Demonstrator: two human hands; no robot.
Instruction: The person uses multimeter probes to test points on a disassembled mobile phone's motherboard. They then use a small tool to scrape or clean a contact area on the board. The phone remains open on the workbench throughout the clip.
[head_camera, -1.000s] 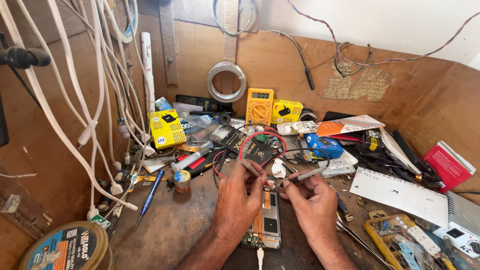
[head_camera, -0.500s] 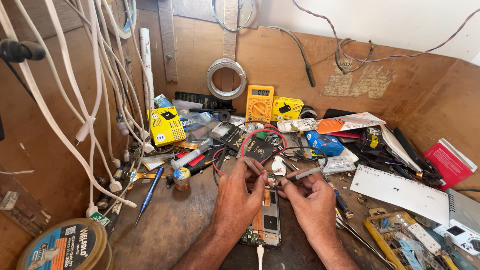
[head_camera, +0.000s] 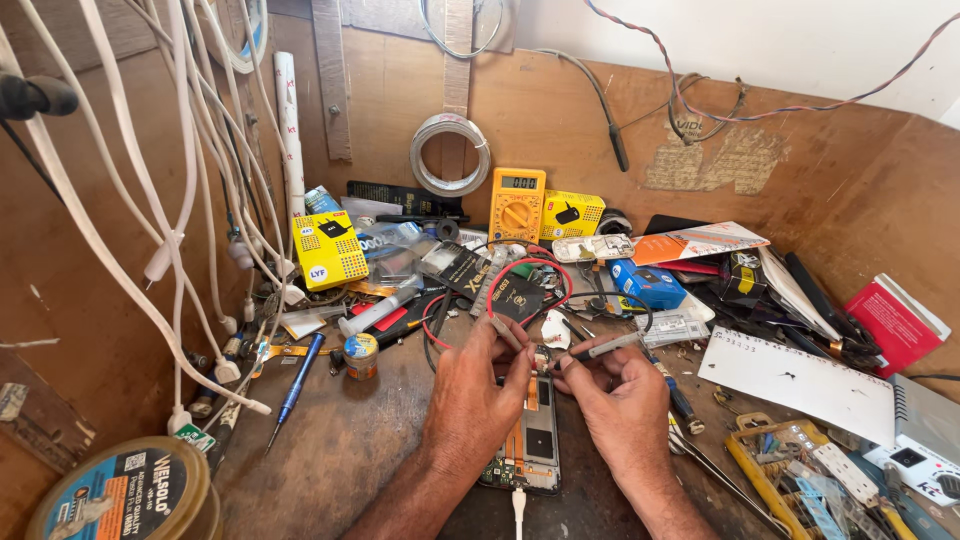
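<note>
- Head view: the left hand (head_camera: 478, 385) pinches one probe (head_camera: 505, 333) and the right hand (head_camera: 622, 392) pinches another probe (head_camera: 608, 348), both over the opened phone (head_camera: 528, 440) on the desk (head_camera: 340, 450).
- Against the earlier frame, hands and phone have hardly shifted; the yellow multimeter (head_camera: 517, 205) stays behind them.

Little differs from a second ago. The left hand (head_camera: 478, 392) and right hand (head_camera: 622, 398) sit slightly closer together over the top end of the opened phone (head_camera: 528, 440), and the grey probe (head_camera: 608, 348) in the right hand lies a touch flatter.
</note>
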